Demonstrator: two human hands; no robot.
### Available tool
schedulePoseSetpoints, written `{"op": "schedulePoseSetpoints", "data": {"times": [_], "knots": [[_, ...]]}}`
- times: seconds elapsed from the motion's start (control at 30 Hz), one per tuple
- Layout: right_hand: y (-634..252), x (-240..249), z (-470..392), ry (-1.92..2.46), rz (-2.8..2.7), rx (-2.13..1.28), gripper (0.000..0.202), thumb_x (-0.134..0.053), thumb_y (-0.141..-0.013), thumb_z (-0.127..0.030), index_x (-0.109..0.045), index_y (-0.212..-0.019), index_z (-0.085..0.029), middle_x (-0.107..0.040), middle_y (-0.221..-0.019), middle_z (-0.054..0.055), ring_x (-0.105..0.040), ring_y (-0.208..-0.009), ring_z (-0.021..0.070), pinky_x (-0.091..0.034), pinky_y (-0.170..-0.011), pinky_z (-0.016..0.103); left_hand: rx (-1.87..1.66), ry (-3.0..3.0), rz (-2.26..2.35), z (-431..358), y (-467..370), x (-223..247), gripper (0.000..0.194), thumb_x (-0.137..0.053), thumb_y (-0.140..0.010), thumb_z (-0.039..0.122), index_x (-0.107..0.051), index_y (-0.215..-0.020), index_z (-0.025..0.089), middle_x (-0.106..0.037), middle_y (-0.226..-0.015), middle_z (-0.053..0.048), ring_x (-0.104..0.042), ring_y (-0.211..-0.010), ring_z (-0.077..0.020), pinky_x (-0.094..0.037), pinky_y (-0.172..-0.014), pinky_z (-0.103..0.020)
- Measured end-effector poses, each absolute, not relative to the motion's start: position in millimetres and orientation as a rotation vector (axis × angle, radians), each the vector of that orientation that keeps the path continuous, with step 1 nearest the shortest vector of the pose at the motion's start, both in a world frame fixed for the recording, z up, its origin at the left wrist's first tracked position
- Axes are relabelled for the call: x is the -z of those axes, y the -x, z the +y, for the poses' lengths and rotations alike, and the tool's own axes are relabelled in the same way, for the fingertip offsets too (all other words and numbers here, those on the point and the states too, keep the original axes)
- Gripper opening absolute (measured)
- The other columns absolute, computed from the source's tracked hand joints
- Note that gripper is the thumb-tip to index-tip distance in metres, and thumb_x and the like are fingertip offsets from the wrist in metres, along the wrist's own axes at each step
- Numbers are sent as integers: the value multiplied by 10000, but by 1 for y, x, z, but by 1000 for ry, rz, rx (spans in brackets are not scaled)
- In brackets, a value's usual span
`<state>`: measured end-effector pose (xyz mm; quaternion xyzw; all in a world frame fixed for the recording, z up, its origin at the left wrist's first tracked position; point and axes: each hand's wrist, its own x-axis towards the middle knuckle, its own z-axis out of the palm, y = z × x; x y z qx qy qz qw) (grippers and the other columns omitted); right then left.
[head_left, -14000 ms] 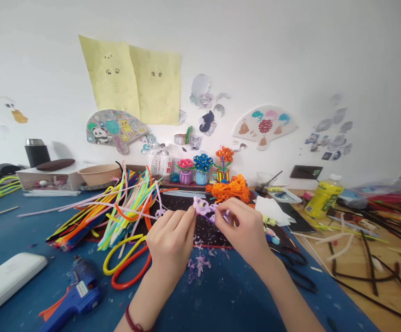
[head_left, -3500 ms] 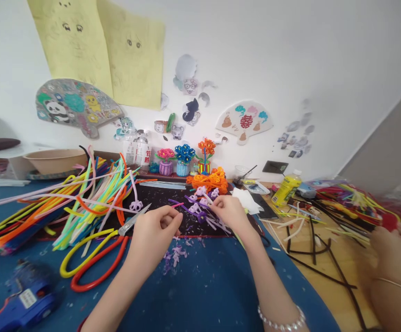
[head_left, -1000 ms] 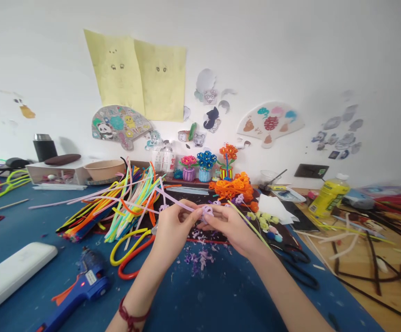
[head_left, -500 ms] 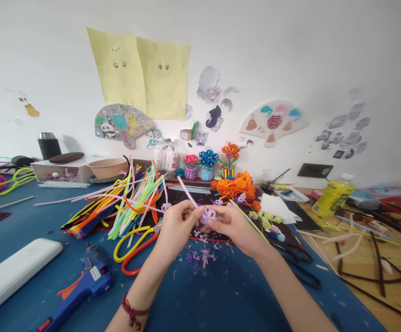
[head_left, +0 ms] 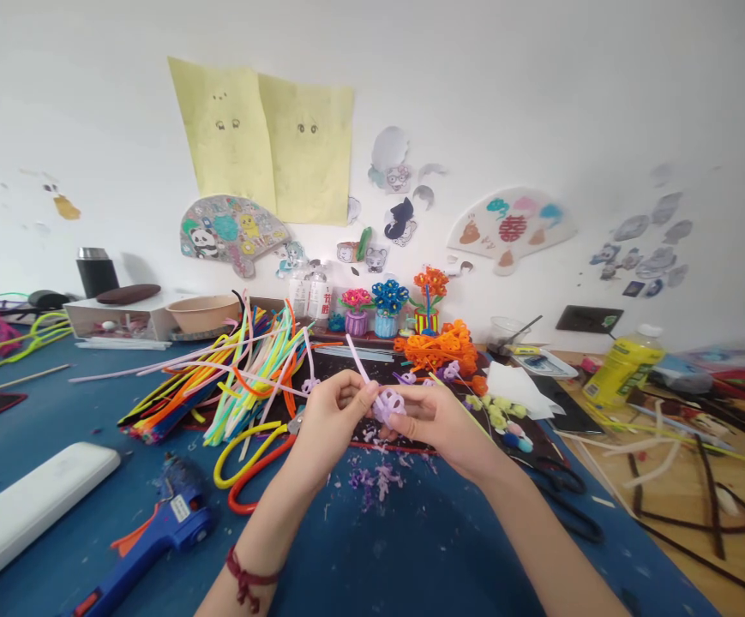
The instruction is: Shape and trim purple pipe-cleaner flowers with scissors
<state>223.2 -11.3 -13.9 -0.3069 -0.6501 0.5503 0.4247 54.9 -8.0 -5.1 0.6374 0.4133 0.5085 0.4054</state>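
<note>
Between my two hands is a small lilac pipe-cleaner flower with looped petals, held above the table. My left hand pinches its lilac stem, which sticks up past the fingers. On the other side, my right hand has its thumb and fingers closed on the petals. Purple fuzz clippings lie on the blue table below. Just left of my left wrist are scissors with one yellow and one red handle.
A heap of coloured pipe cleaners lies at the left, with a blue glue gun nearer. Orange flowers and three potted pipe-cleaner flowers stand behind. Black scissors and a yellow bottle are right.
The lilac flower is turned slightly, so more of its looped petals face me. Both hands keep their hold. The whole view has shifted a little.
</note>
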Motion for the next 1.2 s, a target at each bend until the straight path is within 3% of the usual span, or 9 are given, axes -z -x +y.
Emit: {"op": "schedulePoseSetpoints", "data": {"times": [0.27, 0.4, 0.5, 0.7, 0.93, 1.2], "knots": [[-222, 17, -10, 780, -1600, -1374, 375, -734, -740, -346, -691, -1075, -183, -712, -906, 53, -660, -767, 185, -524, -755, 337, -1238, -1722, 1147, -3, -54, 12, 343, -545, -795, 491, -546, -704, 161, -578, -586, 21, -528, -530, -91, -405, -514, -194], [-222, 20, -5, 808, -1527, -1369, 351, -737, -731, -333, -671, -1033, -166, -690, -867, 45, -634, -657, 145, -499, -613, 271, -1165, -1867, 1356, -3, -51, 9, 369, -399, -869, 504, -538, -740, 188, -604, -602, 13, -534, -518, -107, -395, -513, -208], [-224, 23, 1, 856, -1399, -1301, 343, -761, -696, -322, -646, -973, -157, -668, -833, 38, -616, -610, 131, -462, -541, 246, -1034, -2004, 1654, -4, -43, 7, 353, -357, -893, 438, -569, -733, 205, -626, -618, -14, -589, -599, -162, -414, -601, -261], [-228, 25, 9, 834, -1146, -1230, 445, -830, -589, -330, -547, -904, -193, -668, -836, 20, -631, -599, 137, -459, -552, 260, -648, -2187, 2134, -8, -13, 7, 207, -470, -797, 250, -608, -665, 169, -693, -763, -157, -647, -824, -328, -405, -789, -440], [-229, 30, 13, 796, -1118, -1285, 488, -838, -561, -284, -474, -880, -220, -676, -800, -6, -651, -617, 144, -485, -604, 273, 45, -2361, 2307, -21, 23, 11, 292, -341, -866, 248, -623, -870, 176, -707, -955, -139, -667, -885, -308, -431, -756, -412], [-229, 34, 16, 829, -1127, -1311, 487, -823, -542, -254, -494, -898, -214, -638, -793, -23, -649, -617, 145, -495, -608, 282, 206, -2447, 2279, -32, 22, 22, 320, -399, -803, 180, -621, -1027, 121, -680, -1033, -167, -615, -1003, -320, -417, -841, -405]]}}
